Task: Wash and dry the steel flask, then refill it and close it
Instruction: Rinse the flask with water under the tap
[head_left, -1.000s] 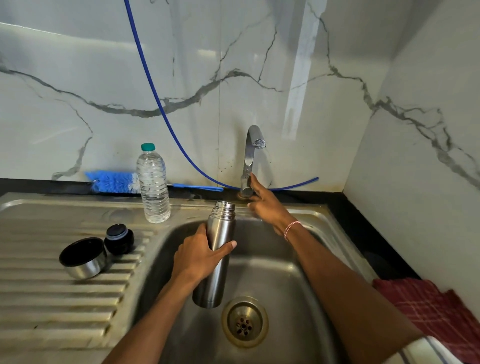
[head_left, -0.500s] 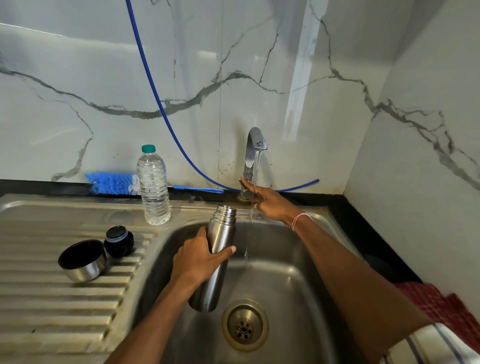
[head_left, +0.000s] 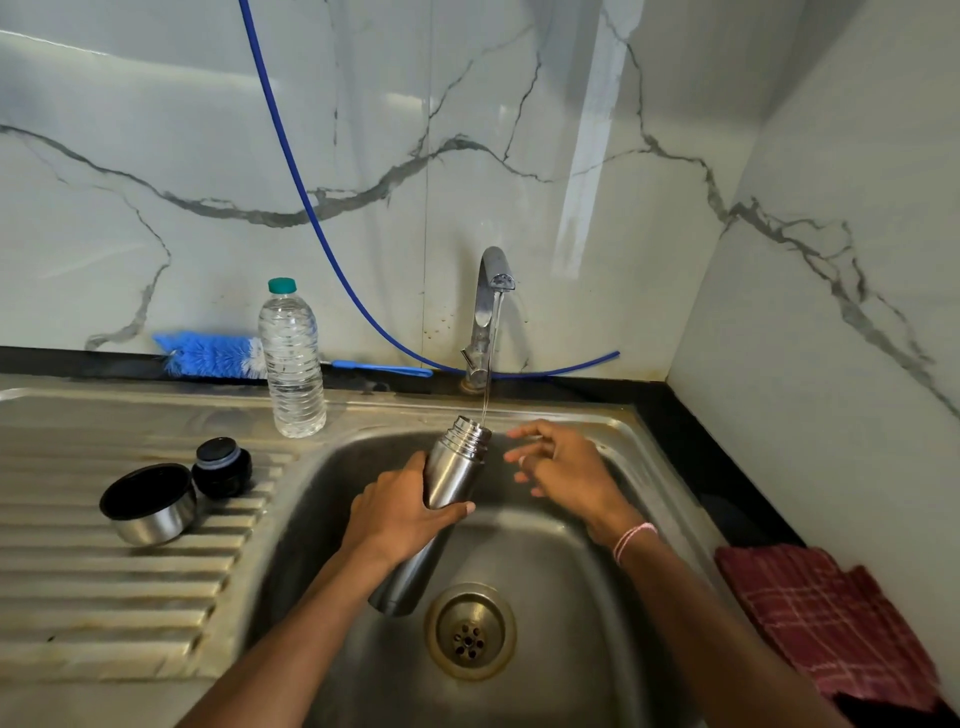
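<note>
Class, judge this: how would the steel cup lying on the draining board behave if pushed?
Lying on its side, the steel cup would probably roll, though the ridged draining board may check it. Empty and thin-walled, it likely feels light. Polished steel, possibly slippery.

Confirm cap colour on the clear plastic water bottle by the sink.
Teal-green screw cap on the clear plastic water bottle; head view shows it best.

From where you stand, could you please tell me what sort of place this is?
Probably a home kitchen's washing-up corner: a stainless-steel sink with ribbed draining board, a curved chrome tap running water onto a silver steel flask, and a blue bristled bottle brush against the marble-look wall.
</note>
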